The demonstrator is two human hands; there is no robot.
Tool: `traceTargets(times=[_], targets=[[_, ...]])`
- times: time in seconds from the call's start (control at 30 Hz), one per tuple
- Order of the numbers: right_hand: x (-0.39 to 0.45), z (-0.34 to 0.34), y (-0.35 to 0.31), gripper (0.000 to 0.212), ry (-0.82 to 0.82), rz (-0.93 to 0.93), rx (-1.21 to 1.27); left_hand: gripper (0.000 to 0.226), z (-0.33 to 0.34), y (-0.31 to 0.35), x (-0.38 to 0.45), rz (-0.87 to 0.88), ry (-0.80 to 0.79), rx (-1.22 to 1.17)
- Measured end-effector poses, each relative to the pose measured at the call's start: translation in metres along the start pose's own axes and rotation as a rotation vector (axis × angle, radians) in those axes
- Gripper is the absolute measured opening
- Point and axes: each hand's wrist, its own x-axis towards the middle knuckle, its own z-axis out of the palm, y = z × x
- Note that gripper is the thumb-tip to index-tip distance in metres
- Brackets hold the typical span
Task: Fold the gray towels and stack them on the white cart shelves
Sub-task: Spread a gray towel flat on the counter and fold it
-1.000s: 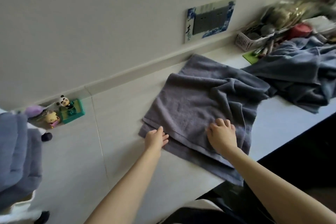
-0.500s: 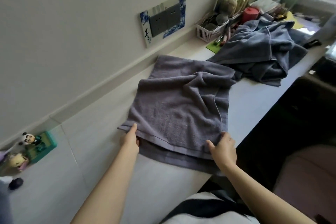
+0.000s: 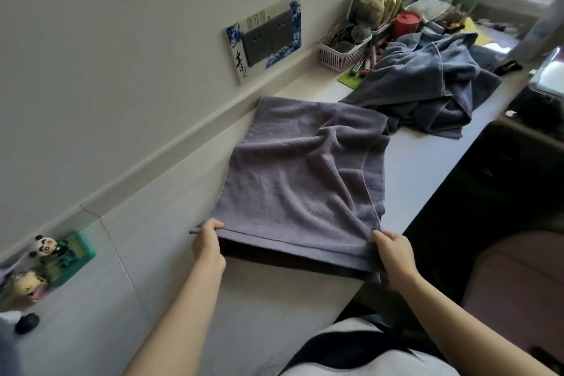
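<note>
Mid-fold: left hand (image 3: 208,246) and right hand (image 3: 394,253) each hold a closed grip on a near corner of the gray towel (image 3: 305,180), lifted off the counter (image 3: 427,162). Next, probably carry this edge away from the grip to the far hem.

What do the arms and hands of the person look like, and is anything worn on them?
Both forearms are bare along all that shows; no sleeve reaches into view. The left hand and the right hand have no glove, and no ring, watch or bracelet shows on them or on the wrists. The fingernails look short and unpainted. At the bottom edge lies a white garment with a dark band.
</note>
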Motion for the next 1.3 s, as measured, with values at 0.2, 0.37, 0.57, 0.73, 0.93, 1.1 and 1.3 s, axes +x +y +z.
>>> traceTargets(times=[0.2,0.37,0.57,0.73,0.93,1.1,1.3], targets=[[-0.004,0.002,0.008,0.022,0.029,-0.174,-0.273,0.046,-0.003,-0.015,0.0,0.207,0.07,0.342],[-0.005,0.006,0.009,0.01,0.051,-0.158,-0.275,0.043,-0.014,-0.013,0.0,0.22,0.095,0.334],[0.0,0.008,0.007,0.028,0.067,-0.183,-0.401,0.029,-0.03,-0.004,0.021,0.124,-0.134,0.2],[0.002,0.006,0.006,0.02,0.063,-0.167,-0.413,0.017,-0.029,0.004,0.04,0.033,-0.382,0.03],[0.0,0.008,0.004,0.021,0.055,-0.21,-0.472,0.025,-0.033,-0.006,0.042,0.394,-0.045,0.639],[-0.002,0.008,0.008,0.027,0.014,-0.211,-0.504,0.022,-0.033,-0.003,0.03,0.52,0.056,0.843],[-0.003,0.007,0.013,0.01,-0.036,-0.239,-0.505,0.022,-0.032,-0.004,0.031,0.552,0.09,0.909]])
